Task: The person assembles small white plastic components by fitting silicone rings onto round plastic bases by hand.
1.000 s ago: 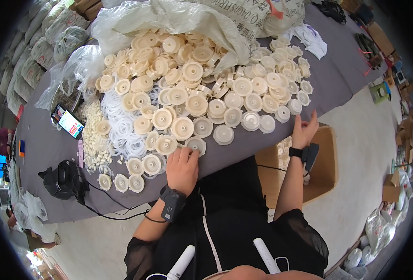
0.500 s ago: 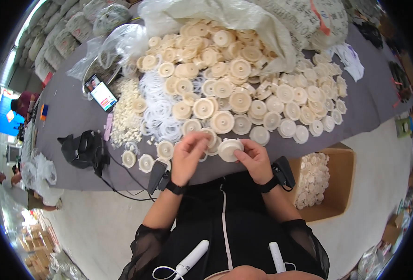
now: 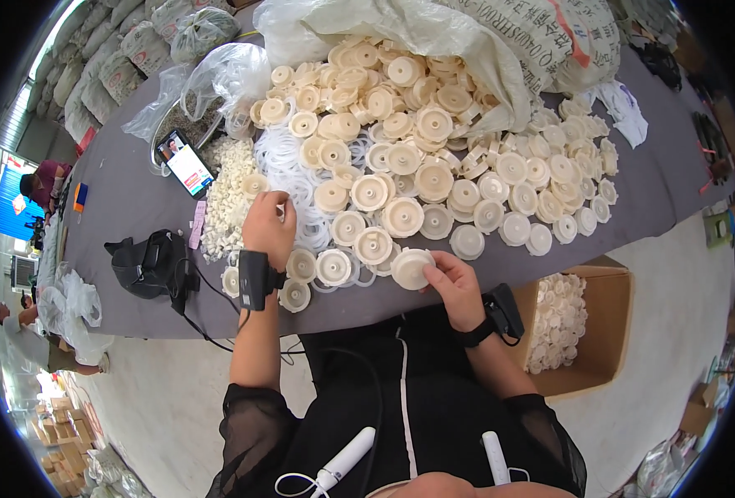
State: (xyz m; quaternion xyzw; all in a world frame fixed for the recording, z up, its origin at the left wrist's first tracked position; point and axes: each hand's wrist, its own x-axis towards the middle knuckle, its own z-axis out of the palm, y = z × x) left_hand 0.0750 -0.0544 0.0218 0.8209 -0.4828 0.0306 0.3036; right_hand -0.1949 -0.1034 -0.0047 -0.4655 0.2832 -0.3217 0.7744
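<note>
My right hand [image 3: 457, 288] grips a round cream plastic disc [image 3: 411, 270] by its right rim, thumb on top, just above the table's near edge. My left hand [image 3: 270, 232] is over the left side of the table, between a heap of small cream plastic pieces [image 3: 226, 199] and a pile of clear white plastic rings [image 3: 297, 195]. Its fingers are curled in toward the thumb; whatever they may hold is too small or hidden to make out. Several similar loose discs [image 3: 373, 246] lie between the two hands.
A large heap of cream discs [image 3: 434, 124] spills from a woven sack [image 3: 500, 75] at the back. On the left are a phone [image 3: 187, 166] and a black cap [image 3: 148, 270] beside cables. An open cardboard box [image 3: 608, 332] holding small pale parts stands right, below table height.
My left hand has moved away from the disc, left and farther out to the small pieces and rings. My right hand keeps the disc in nearly the same place.
</note>
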